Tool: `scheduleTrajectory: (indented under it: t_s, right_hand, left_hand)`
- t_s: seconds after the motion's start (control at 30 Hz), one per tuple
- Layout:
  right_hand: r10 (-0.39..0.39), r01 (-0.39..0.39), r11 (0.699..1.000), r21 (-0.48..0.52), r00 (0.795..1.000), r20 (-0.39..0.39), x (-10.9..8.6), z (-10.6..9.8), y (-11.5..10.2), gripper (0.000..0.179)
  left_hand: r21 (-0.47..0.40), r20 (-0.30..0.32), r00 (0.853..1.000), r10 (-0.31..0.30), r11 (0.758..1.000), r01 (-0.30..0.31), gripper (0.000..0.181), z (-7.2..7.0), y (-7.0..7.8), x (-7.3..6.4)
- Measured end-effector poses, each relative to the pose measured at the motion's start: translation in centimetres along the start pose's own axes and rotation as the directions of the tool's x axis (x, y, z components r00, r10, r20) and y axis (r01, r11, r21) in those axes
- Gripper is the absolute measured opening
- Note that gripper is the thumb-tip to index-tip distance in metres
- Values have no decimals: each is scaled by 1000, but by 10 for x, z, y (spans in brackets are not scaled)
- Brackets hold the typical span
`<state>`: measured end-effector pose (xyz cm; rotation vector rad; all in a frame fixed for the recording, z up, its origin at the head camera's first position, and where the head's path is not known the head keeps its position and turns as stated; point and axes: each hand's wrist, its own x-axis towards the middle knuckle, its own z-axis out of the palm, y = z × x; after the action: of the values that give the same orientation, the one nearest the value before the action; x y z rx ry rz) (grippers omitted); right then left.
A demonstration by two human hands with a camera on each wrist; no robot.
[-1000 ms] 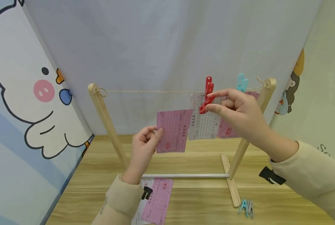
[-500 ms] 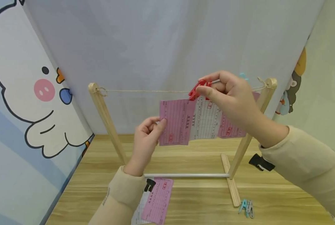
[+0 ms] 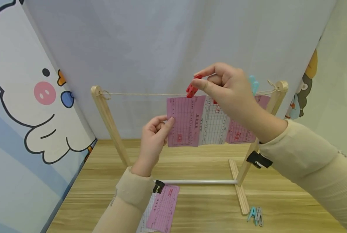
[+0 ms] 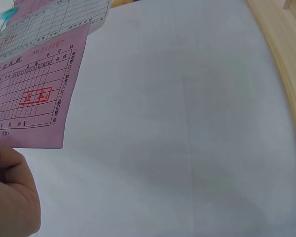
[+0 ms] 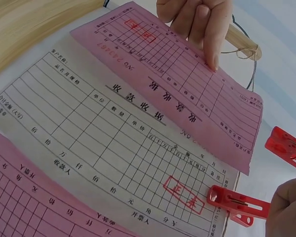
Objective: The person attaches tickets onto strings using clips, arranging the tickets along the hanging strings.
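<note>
Pink paper slip (image 3: 185, 122), thin, rectangular

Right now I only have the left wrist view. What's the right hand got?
Observer: The right hand is pinching a red clothespin.
Operator: Clipped on?
Observer: No, the right wrist view shows a gap between it and the pink slip held by the left hand.
Operator: Any loose ones?
Observer: Head view shows a light blue clothespin and a gray clothespin on the table.
</note>
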<state>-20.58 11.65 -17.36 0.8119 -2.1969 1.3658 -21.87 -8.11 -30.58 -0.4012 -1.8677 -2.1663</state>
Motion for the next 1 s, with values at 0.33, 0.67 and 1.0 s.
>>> scheduleTrajectory:
  t_s: [0.33, 0.67, 1.0]
  right_hand:
    - [74, -73, 997, -15, 997, 25, 7, 14, 2, 14]
    - [132, -131, 990, -44, 991, 31, 10, 21, 1, 15]
    - [114, -113, 993, -43, 993, 25, 11, 24, -2, 13]
  left_hand:
    - [4, -18, 1000, -25, 1000, 25, 16, 1, -2, 3]
    - [15, -10, 999, -36, 999, 36, 18, -3, -3, 3]
    - [-3, -8, 999, -40, 999, 40, 15, -3, -4, 3]
